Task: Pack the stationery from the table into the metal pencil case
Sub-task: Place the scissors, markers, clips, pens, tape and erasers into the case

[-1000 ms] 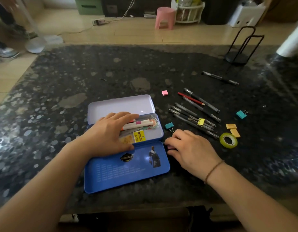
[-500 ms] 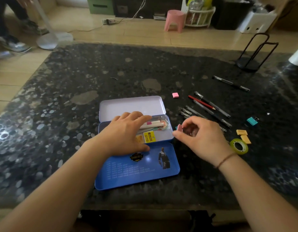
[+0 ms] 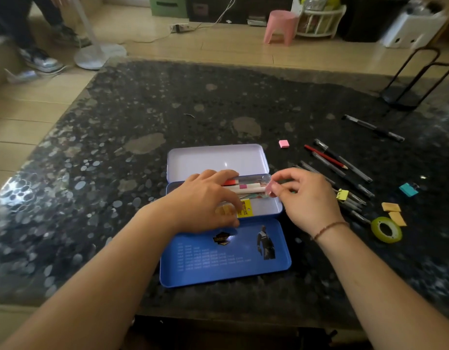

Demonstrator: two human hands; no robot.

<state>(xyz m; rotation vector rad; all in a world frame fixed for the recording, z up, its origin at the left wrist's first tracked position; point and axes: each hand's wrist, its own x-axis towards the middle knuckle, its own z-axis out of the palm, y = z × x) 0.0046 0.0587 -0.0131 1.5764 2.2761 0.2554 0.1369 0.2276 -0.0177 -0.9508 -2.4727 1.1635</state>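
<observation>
Speckled dark stone forms the desk (image 3: 142, 198), with tan floor beyond. On it near the front edge lies the open blue case (image 3: 226, 261), lid folded back, a white marker (image 3: 246, 189) in its tray. Left hand (image 3: 205, 200) rests flat over the tray's contents, fingers straight. Right hand (image 3: 309, 198) hovers at the tray's right end, its grip pinched on a small pink piece (image 3: 269, 190), blurred. Right of it lie pens (image 3: 344, 162), tape (image 3: 386, 229), a yellow clip (image 3: 343, 195) and a pink eraser (image 3: 283, 144).
</observation>
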